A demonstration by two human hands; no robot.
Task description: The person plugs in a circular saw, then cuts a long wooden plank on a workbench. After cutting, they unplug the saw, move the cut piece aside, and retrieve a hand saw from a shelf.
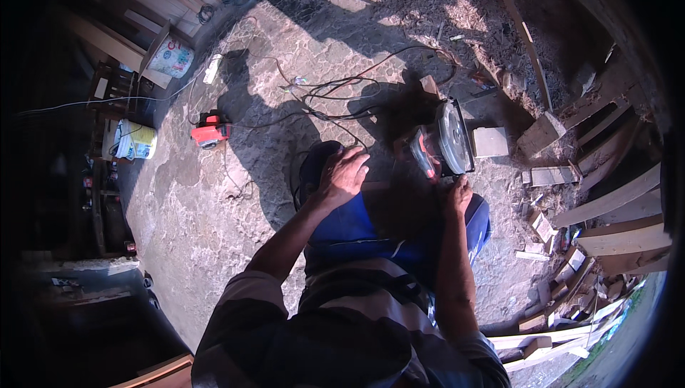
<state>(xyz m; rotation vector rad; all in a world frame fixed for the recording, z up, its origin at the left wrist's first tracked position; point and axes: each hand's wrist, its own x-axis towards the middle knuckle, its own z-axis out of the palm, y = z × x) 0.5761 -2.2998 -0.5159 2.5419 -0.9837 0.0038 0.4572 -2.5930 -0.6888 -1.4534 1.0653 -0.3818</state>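
Observation:
A circular saw [454,135] with a round disc, a black frame and a red handle [422,154] stands on the ground in front of my right knee. My right hand [459,195] is closed at the near end of its frame, thumb and fingers pressed together there. My left hand [344,174] hovers over my left knee, fingers stretched and a little apart, with nothing in it. Dark shadow hides part of the saw's body and what lies between my knees. Just right of the disc lies a pale wooden block [490,143].
Dark cables [335,92] loop across the rough floor ahead. A red and black power tool [210,131] rests at the left, near a white bucket [171,58] and a yellow-and-white bucket [135,140]. Wood offcuts [542,227] and curved boards [621,238] crowd the right.

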